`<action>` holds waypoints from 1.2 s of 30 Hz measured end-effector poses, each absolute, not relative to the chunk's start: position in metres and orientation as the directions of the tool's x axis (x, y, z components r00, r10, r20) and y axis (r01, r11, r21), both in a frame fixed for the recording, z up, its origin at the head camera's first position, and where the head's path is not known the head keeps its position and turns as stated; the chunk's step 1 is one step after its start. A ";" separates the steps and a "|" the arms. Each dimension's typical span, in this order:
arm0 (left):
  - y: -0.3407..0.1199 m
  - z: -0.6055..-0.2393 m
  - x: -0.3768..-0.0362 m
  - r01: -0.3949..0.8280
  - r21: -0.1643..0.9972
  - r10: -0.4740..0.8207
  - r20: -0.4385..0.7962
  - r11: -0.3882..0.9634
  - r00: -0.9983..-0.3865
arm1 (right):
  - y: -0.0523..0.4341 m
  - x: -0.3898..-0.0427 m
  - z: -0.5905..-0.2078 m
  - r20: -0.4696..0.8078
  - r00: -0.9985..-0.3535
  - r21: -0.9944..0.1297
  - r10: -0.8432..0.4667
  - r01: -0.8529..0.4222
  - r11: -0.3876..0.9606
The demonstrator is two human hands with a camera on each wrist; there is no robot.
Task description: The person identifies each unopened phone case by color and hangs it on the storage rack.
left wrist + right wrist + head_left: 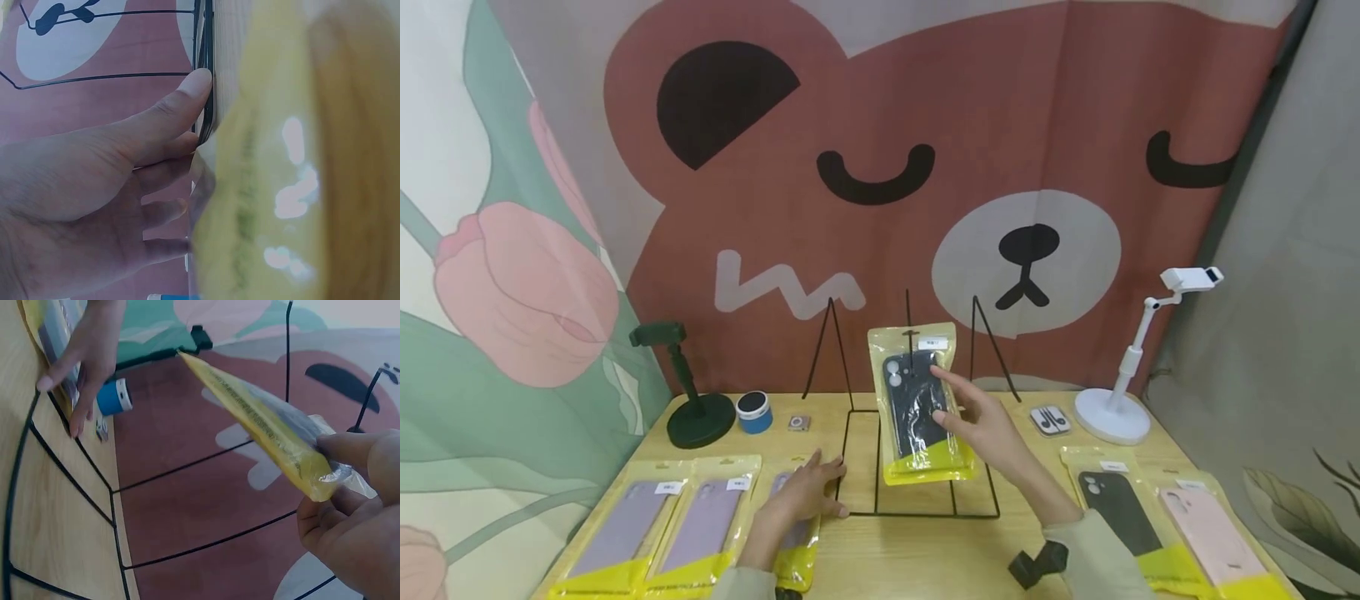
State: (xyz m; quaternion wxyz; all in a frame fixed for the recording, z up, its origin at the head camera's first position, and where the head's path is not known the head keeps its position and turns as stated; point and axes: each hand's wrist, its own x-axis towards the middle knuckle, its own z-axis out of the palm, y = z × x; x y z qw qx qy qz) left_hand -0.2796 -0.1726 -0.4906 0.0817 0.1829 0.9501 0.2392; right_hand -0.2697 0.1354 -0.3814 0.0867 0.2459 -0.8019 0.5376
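Note:
My right hand (988, 429) pinches the right side of a clear-and-yellow pouch (925, 467) with a dark phone case (913, 400) inside. The pouch is upright at the middle of a black wire display rack (925, 516); its top hole overlaps the rack's central prong in the head view. In the right wrist view, thumb and fingers grip the pouch (262, 425) by its edge. With straight, spread fingers my left hand (805, 496) touches the left side of the rack's base. Below that hand lies a pouched purple phone case (797, 533), partly hidden by it.
Two pouched purple cases (703, 521) lie at left, a pouched black case (1118, 508) and pink case (1210, 529) at right. Behind stand a dark green stand (700, 421), blue round speaker (754, 412), small square gadget (799, 423), boxed earphones (1050, 421) and white stand (1112, 417).

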 end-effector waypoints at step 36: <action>-0.175 -0.489 -0.278 0.321 0.482 0.387 -0.040 0.815 -0.921 | 0.275 -0.204 -0.429 0.273 -0.953 -0.597 -0.135 -0.278 0.753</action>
